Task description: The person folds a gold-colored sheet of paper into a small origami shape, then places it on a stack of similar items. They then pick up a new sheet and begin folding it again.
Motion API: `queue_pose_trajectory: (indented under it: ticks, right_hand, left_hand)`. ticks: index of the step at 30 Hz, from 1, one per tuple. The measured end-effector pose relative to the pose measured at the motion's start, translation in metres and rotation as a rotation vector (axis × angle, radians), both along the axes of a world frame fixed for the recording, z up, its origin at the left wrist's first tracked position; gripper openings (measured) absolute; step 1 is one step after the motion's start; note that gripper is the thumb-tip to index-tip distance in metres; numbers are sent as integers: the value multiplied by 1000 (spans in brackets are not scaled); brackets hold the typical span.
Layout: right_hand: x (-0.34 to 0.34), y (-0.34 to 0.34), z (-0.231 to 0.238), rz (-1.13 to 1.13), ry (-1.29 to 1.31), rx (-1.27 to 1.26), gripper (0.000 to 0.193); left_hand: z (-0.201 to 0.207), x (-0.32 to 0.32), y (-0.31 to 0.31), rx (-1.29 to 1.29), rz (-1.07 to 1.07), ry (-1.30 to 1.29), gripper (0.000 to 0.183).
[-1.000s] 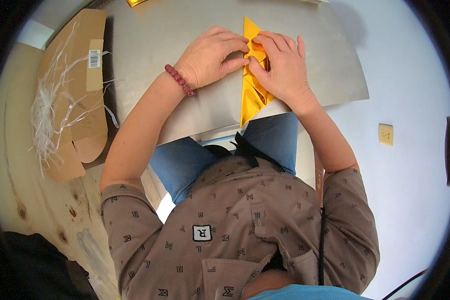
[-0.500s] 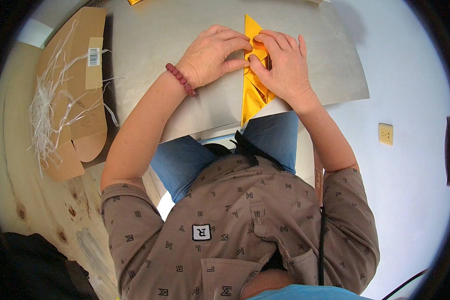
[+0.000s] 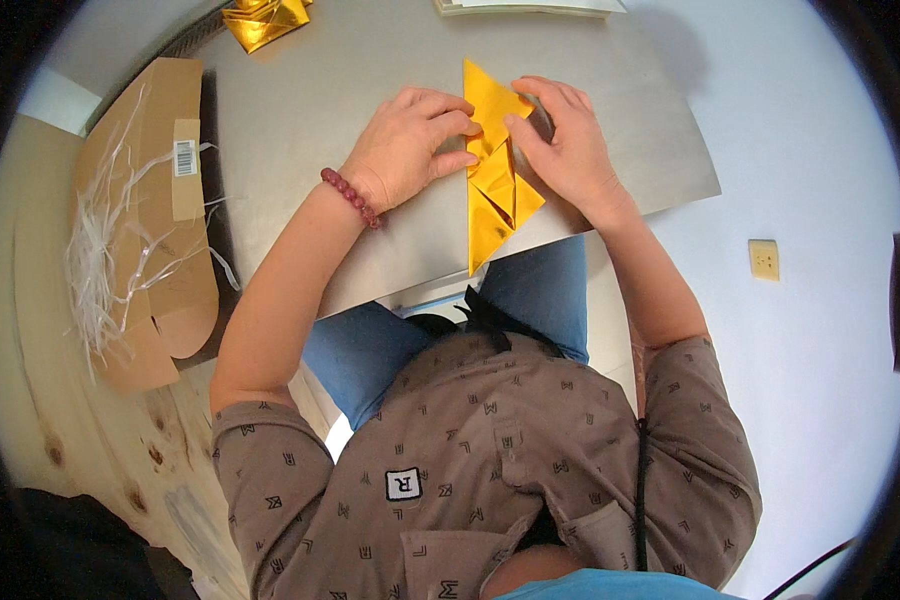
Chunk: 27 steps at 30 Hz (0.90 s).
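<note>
A folded sheet of shiny gold foil paper (image 3: 492, 180) lies lengthwise on the grey tabletop, its lower point reaching the near edge. Pointed at both ends, it has a straight left side and creased flaps along the right. My left hand (image 3: 407, 150), with a dark red bead bracelet at the wrist, holds the straight side by thumb and fingertips. On the other side, my right hand (image 3: 568, 150) pinches the upper right corner between thumb and forefinger. Its remaining fingers curl loosely away from the sheet.
A folded gold foil piece (image 3: 265, 22) sits at the far left of the table (image 3: 300, 130). A pale stack of paper (image 3: 530, 8) is at the far edge. Left of the table stands a cardboard box (image 3: 175, 255) draped with white plastic strips (image 3: 105, 240). A wall socket (image 3: 763, 260) is at right.
My right thumb and forefinger have gone from the middle folds to the upper right corner, uncovering more of the flaps. The view has shifted, bringing more of the table's far side in.
</note>
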State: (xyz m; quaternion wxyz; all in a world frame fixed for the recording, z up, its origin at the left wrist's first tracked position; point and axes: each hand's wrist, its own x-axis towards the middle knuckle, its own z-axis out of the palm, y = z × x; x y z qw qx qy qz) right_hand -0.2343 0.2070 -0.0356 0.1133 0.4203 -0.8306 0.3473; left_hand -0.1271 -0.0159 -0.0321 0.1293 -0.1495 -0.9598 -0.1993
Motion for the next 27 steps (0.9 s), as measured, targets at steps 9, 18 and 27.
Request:
queue_pose_trajectory:
  ticks: [9, 18, 27]
  right_hand:
    - [-15, -1, 20, -17, 237, -109, 36]
    - [-7, 7, 5, 200, 119, 390, 49]
    - [-1, 30, 4, 292, 207, 455, 58]
  left_hand:
    - [4, 0, 1, 2, -19, -20, 36]
    - [3, -5, -3, 43, -43, -49, 35]
    - [6, -2, 0, 9, 14, -59, 35]
